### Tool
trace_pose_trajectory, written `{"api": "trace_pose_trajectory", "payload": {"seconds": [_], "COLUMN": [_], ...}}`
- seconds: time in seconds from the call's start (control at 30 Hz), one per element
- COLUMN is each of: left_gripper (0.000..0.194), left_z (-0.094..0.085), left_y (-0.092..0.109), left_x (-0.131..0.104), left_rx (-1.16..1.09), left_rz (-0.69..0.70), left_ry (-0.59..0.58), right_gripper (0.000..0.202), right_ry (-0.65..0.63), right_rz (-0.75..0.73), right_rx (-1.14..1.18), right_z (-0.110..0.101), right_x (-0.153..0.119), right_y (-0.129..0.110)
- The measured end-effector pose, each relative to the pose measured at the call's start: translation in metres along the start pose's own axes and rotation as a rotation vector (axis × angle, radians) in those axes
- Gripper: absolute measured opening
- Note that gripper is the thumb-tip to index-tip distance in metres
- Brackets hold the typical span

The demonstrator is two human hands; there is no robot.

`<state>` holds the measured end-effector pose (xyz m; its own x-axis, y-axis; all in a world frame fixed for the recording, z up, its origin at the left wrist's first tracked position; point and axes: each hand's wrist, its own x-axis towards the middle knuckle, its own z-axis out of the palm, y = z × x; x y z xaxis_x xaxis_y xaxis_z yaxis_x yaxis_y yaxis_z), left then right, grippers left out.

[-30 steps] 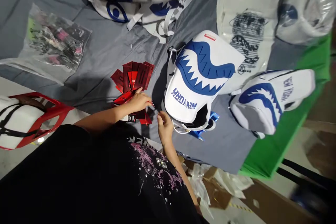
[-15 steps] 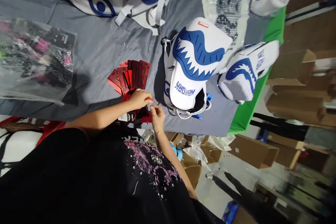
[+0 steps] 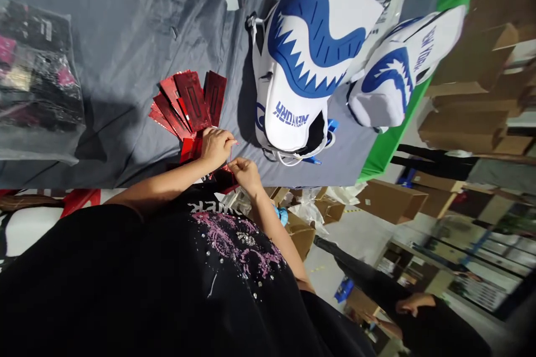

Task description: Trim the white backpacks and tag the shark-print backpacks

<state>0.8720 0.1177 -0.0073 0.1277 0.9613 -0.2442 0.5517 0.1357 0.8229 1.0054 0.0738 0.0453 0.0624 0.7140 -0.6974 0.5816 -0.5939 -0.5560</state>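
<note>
L hand (image 3: 216, 148) over near ends of fanned red tags (image 3: 192, 101), blocking view of them, fingertips pinching thin red cord (image 3: 231, 152); R hand (image 3: 247, 174) just beside, apart, fingertips at cord's lower end, grip can't tell. Tags on grey cloth (image 3: 125, 56). White/blue backpack (image 3: 307, 39) near, to R, 2nd backpack (image 3: 387, 86) beyond; clear bag (image 3: 37, 83) w/ pink/blk items far L; cardboard box (image 3: 393, 201) past cloth edge

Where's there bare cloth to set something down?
Grey cloth shows between the plastic bag and red tags; a narrower strip runs between the tags and large backpack. Crowded by the left hand and right hand.
</note>
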Motion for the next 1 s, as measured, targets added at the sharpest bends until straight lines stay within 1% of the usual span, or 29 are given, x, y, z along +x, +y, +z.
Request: {"api": "trace_pose_trajectory", "payload": {"seconds": [0.07, 0.13, 0.2, 0.23, 0.27, 0.33, 0.37, 0.4, 0.43, 0.47, 0.5, 0.57, 0.6, 0.63, 0.7, 0.73, 0.8, 0.87, 0.93, 1.0], "left_gripper": [0.017, 0.020, 0.023, 0.025, 0.026, 0.032, 0.041, 0.050, 0.056, 0.056, 0.049, 0.029, 0.024, 0.025, 0.031, 0.030, 0.026, 0.030, 0.029, 0.027], "left_z": [0.001, -0.002, -0.009, -0.014, -0.019, -0.030, -0.033, -0.035, -0.035, -0.032, -0.027, -0.011, -0.002, 0.007, 0.023, 0.030, 0.042, 0.052, 0.063, 0.072], "left_y": [0.000, -0.002, -0.006, -0.007, -0.007, -0.001, 0.005, 0.013, 0.021, 0.030, 0.037, 0.048, 0.049, 0.049, 0.044, 0.040, 0.033, 0.030, 0.031, 0.033], "left_x": [-0.002, 0.000, 0.005, 0.009, 0.013, 0.020, 0.021, 0.021, 0.018, 0.013, 0.007, -0.006, -0.011, -0.014, -0.012, -0.009, 0.002, 0.014, 0.022, 0.028], "left_rx": [0.038, 0.084, 0.135, 0.163, 0.191, 0.234, 0.240, 0.229, 0.201, 0.154, 0.097, -0.010, -0.046, -0.069, -0.085, -0.088, -0.078, -0.052, -0.023, -0.002], "left_rz": [0.016, 0.082, 0.113, 0.093, 0.055, -0.008, -0.002, 0.031, 0.079, 0.109, 0.110, 0.045, 0.004, -0.026, -0.042, -0.053, -0.078, -0.080, -0.058, -0.034], "left_ry": [-0.034, -0.128, -0.202, -0.198, -0.157, -0.009, 0.055, 0.085, 0.063, -0.009, -0.111, -0.305, -0.367, -0.399, -0.410, -0.408, -0.405, -0.402, -0.406, -0.419], "right_gripper": [0.020, 0.018, 0.015, 0.014, 0.015, 0.018, 0.021, 0.025, 0.028, 0.030, 0.032, 0.033, 0.033, 0.033, 0.033, 0.032, 0.027, 0.018, 0.010, 0.008], "right_ry": [-0.032, -0.021, -0.017, -0.018, -0.010, 0.068, 0.135, 0.206, 0.273, 0.329, 0.371, 0.424, 0.430, 0.414, 0.394, 0.427, 0.574, 0.719, 0.756, 0.759], "right_rz": [0.019, 0.020, 0.013, 0.011, 0.010, 0.011, 0.011, 0.010, 0.003, -0.015, -0.043, -0.109, -0.136, -0.153, -0.156, -0.146, -0.090, -0.012, 0.031, 0.031], "right_rx": [0.023, 0.043, 0.058, 0.066, 0.076, 0.102, 0.116, 0.127, 0.141, 0.158, 0.177, 0.215, 0.228, 0.233, 0.220, 0.196, 0.060, -0.116, -0.230, -0.251], "right_z": [0.001, 0.004, 0.008, 0.009, 0.009, 0.008, 0.007, 0.006, 0.005, 0.005, 0.006, 0.008, 0.009, 0.007, -0.004, -0.013, -0.036, -0.058, -0.072, -0.077], "right_x": [0.006, 0.012, 0.013, 0.011, 0.008, 0.000, -0.003, -0.006, -0.009, -0.011, -0.013, -0.015, -0.015, -0.014, -0.008, -0.001, 0.016, 0.036, 0.052, 0.061], "right_y": [0.002, 0.005, 0.009, 0.012, 0.016, 0.022, 0.025, 0.026, 0.027, 0.028, 0.028, 0.029, 0.031, 0.034, 0.044, 0.051, 0.065, 0.076, 0.084, 0.088]}}
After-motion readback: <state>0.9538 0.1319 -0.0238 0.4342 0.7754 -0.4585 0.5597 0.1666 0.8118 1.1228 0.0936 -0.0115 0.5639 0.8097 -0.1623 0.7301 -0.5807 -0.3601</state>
